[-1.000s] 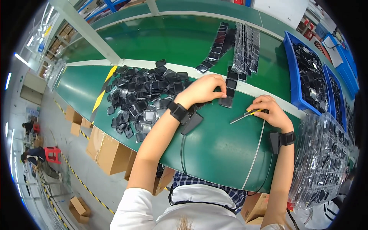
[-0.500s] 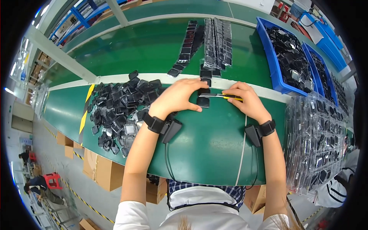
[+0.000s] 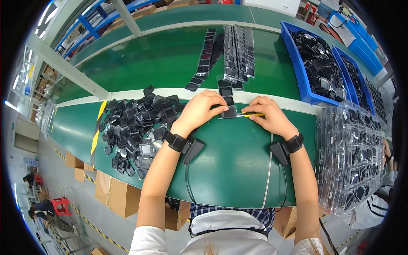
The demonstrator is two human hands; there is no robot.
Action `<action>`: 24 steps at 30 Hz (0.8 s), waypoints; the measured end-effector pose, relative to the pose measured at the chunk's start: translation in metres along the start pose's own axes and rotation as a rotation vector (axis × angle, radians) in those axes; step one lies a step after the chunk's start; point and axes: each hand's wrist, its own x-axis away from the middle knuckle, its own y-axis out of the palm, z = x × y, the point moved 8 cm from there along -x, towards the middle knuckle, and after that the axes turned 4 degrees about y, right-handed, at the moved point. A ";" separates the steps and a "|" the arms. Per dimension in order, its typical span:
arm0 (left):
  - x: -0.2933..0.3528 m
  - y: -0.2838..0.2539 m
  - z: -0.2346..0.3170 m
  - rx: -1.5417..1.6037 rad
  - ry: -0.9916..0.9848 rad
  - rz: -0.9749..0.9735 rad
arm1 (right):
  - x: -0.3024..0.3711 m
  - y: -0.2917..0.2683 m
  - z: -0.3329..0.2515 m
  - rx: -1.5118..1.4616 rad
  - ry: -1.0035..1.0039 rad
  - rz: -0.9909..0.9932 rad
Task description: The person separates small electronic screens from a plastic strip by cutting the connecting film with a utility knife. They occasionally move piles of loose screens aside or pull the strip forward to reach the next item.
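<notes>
My left hand (image 3: 199, 111) pinches the left edge of a black square piece (image 3: 229, 112) in clear film, thumb and fingertips together. That piece lies at the near end of a strip of similar black squares (image 3: 225, 88) running away from me over the white ledge. My right hand (image 3: 272, 117) is closed round a slim yellow-handled utility knife (image 3: 255, 114), whose blade points left at the piece's right edge. Whether the piece is joined to the strip, I cannot tell. A large heap of loose black squares (image 3: 136, 123) spreads left of my left hand.
Several filmed strips (image 3: 239, 53) lie beyond the white ledge (image 3: 263, 95). Blue bins (image 3: 308, 91) of black pieces stand at the far right, and stacked clear plastic trays (image 3: 348, 157) sit at the right. A cable (image 3: 187, 180) hangs from each wrist device.
My left hand's spread fingers have closed on the end square. The knife blade, which lay across the strip, is now at that square's right edge.
</notes>
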 end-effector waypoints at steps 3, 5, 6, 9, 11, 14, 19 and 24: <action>0.004 0.002 -0.009 0.042 -0.022 0.022 | -0.005 0.004 -0.002 0.006 -0.023 0.030; 0.002 0.002 -0.011 0.032 -0.002 0.071 | -0.005 0.004 0.000 0.019 -0.019 0.039; 0.002 0.003 -0.011 0.036 0.001 0.070 | -0.005 0.004 0.000 0.028 -0.023 0.049; 0.004 0.005 -0.018 0.095 -0.090 0.065 | -0.007 0.007 0.001 0.025 -0.028 0.040; 0.004 0.005 -0.017 0.080 -0.074 0.065 | -0.006 0.008 -0.001 0.032 -0.029 0.043; 0.005 0.007 -0.019 0.104 -0.100 0.057 | -0.006 0.010 -0.002 0.044 -0.038 0.053; 0.008 0.000 -0.015 0.115 -0.063 0.053 | -0.012 0.015 -0.010 0.062 -0.124 0.172; 0.006 -0.002 -0.018 0.087 -0.067 0.025 | -0.017 0.011 -0.001 -0.013 -0.110 0.114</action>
